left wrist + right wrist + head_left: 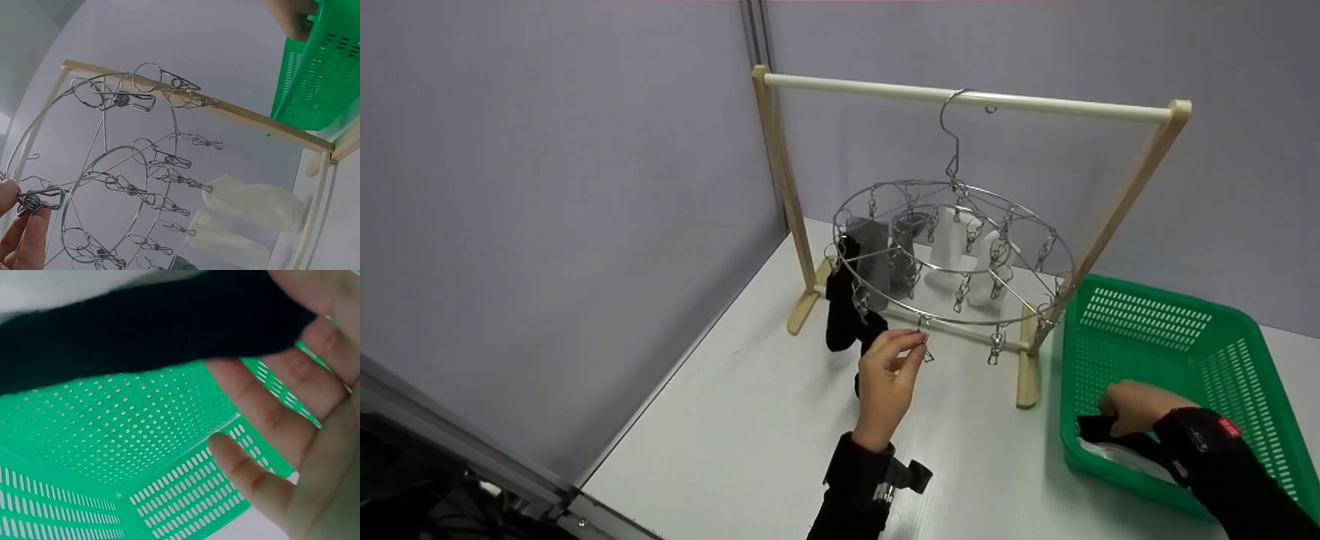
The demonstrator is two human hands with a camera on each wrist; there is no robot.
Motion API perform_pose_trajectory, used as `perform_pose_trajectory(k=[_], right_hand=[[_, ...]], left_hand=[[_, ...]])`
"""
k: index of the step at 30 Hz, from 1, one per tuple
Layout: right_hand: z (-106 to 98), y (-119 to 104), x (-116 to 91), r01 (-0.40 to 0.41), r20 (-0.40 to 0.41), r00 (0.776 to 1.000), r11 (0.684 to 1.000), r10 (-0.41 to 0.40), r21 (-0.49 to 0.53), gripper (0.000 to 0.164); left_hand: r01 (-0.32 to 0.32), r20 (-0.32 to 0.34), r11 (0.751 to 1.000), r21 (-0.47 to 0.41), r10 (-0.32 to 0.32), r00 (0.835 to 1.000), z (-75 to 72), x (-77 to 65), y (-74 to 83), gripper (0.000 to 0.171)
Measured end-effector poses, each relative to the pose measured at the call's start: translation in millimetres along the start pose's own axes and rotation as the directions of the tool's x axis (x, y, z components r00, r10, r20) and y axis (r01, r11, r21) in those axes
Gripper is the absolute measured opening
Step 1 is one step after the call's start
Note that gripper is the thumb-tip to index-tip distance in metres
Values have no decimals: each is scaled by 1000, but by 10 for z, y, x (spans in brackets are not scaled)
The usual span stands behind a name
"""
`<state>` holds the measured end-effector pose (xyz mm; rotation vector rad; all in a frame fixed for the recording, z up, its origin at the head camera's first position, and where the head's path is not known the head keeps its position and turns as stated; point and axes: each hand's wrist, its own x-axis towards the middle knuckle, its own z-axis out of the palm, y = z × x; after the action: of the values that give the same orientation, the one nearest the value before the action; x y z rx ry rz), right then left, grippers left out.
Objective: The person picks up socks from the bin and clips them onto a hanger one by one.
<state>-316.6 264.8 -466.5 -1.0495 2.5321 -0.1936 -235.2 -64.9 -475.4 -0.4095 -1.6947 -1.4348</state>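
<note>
My left hand (pixel 886 379) pinches a metal clip (pixel 35 200) at the near rim of a round wire hanger (pixel 960 322), between thumb and fingertips. Over in the green basket (pixel 1166 291), my right hand (pixel 1140 406) holds a black sock (pixel 152 329); the right wrist view shows its thumb above the fabric and fingers beneath. Black socks (pixel 841 319) hang from the hanger's left side. Behind them are a grey sock (pixel 873 259) and a darker grey one (pixel 903 262). Two white socks, one nearer the middle (pixel 947 244), hang at the back.
A rack with a white top bar (pixel 855 88) and wooden legs carries the hanger by its hook (pixel 958 146). Several other clips dangle from both rings. Something white (pixel 1121 454) lies in the basket under the right hand. A wall panel (pixel 547 187) borders the table's left side.
</note>
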Motion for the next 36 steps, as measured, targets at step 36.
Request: perform_pose_trajectory(k=[36], right_hand=[[-499,-854,-292,172,-860,502,985,-89,-1,10]], left_hand=[[313,21,947,76,-316,949,-57,373,734,18]])
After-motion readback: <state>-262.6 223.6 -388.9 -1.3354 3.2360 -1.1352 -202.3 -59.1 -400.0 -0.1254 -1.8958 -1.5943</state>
